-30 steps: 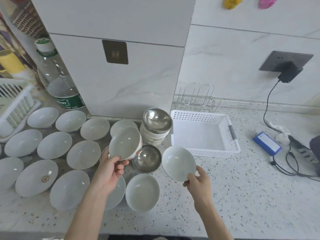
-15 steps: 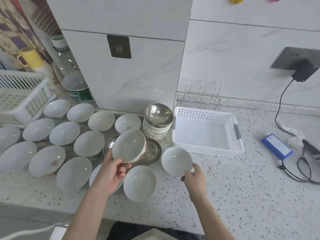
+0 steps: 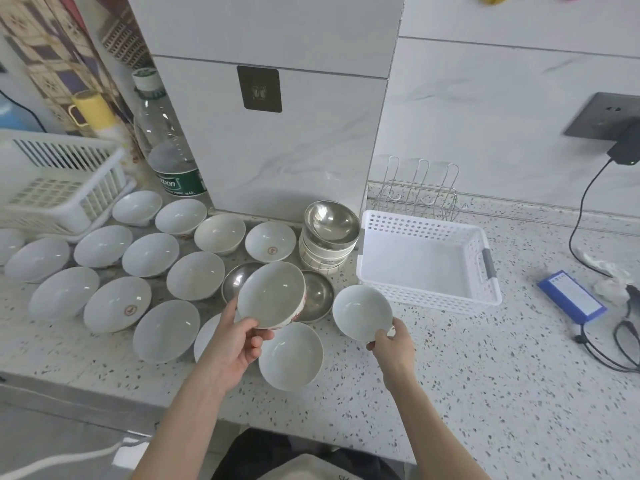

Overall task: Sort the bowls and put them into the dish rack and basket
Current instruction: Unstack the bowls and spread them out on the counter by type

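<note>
My left hand (image 3: 239, 344) grips a white bowl with red marks on its outside (image 3: 272, 294) by the near rim, tilted above the counter. My right hand (image 3: 391, 344) pinches the near rim of a smaller plain white bowl (image 3: 362, 311), just in front of the white perforated basket (image 3: 429, 297). Several white bowls (image 3: 117, 303) lie spread over the counter to the left. Two steel bowls (image 3: 317, 294) sit behind the held bowl. A stack of bowls topped by a steel one (image 3: 330, 221) stands beside the basket. A wire dish rack (image 3: 419, 188) stands behind the basket.
A white slatted plastic rack (image 3: 59, 188) stands at far left, with a water bottle (image 3: 166, 147) and a yellow mug (image 3: 91, 110) behind it. A blue device (image 3: 571, 301) and black cables (image 3: 623, 341) lie at right. A charger (image 3: 627, 147) hangs from the wall socket.
Both hands have lowered their bowls a little toward the counter. The view has tilted down and drawn back, so more of the counter edge shows.
</note>
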`<action>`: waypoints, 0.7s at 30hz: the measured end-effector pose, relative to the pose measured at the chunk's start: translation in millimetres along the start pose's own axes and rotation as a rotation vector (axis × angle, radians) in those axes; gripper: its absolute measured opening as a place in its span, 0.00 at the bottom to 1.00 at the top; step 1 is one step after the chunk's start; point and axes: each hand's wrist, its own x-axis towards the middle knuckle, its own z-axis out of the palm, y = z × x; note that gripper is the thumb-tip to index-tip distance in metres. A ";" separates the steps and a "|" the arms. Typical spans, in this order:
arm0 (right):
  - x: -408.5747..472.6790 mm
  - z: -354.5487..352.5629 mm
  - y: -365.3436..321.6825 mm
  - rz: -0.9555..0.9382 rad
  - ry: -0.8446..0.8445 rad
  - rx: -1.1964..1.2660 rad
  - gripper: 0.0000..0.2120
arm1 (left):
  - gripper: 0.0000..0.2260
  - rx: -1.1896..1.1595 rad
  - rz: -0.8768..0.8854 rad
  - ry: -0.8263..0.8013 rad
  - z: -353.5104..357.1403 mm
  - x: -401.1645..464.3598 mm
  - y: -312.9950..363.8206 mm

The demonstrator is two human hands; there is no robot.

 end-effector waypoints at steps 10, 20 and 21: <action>-5.1 -4.9 3.6 0.114 -0.053 0.171 0.20 | 0.23 0.097 -0.003 -0.038 12.4 -17.2 -12.2; -40.1 -41.8 12.0 0.015 -0.228 0.165 0.17 | 0.28 0.381 0.013 -0.201 44.4 -28.1 -35.5; -43.8 -44.7 11.6 -0.007 -0.275 0.169 0.17 | 0.28 0.408 0.007 -0.218 47.7 -29.3 -39.6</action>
